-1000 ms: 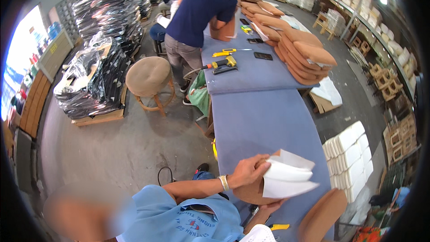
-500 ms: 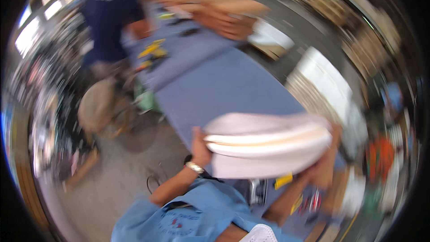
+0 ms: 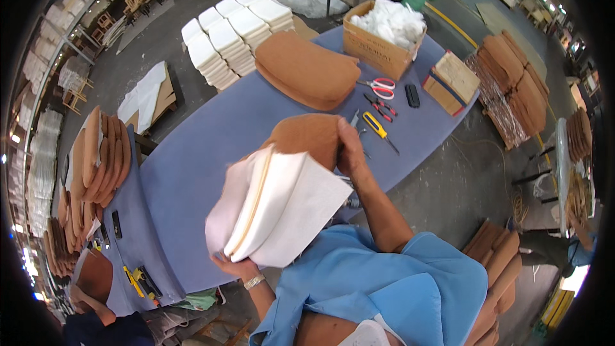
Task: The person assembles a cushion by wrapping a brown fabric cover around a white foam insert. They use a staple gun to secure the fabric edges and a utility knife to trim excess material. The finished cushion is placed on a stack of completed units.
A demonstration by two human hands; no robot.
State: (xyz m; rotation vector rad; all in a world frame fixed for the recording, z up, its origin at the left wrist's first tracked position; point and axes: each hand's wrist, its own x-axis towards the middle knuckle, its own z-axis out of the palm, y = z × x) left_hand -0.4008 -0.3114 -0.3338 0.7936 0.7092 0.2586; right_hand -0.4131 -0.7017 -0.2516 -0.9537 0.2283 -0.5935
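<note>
Both hands are on a seat cushion (image 3: 282, 208) above the blue table, its white layers and a yellowish strip showing toward me. Brown fabric (image 3: 307, 138) covers its far end. My left hand (image 3: 237, 268), with a metal watch at the wrist, grips the near left edge of the white layers; its fingertips are partly hidden beneath. My right hand (image 3: 350, 147) is closed on the right edge of the brown fabric. Past the cushion lies a finished-looking brown cushion (image 3: 307, 70). To its right are red-handled scissors (image 3: 382, 88), pliers (image 3: 381, 107) and a yellow-handled screwdriver (image 3: 375, 125).
The blue table (image 3: 173, 173) carries a carton of white stuffing (image 3: 378, 48), a smaller box (image 3: 451, 83) and a black object (image 3: 412, 95). White pads (image 3: 224, 35) are stacked beyond. Brown cushions (image 3: 102, 160) are piled at left; another person's arm (image 3: 90, 301) is at lower left.
My view has swung round to another side of the table. The cushion has turned from lying across to slanting upward, and its brown fabric now shows. Both hands still hold it.
</note>
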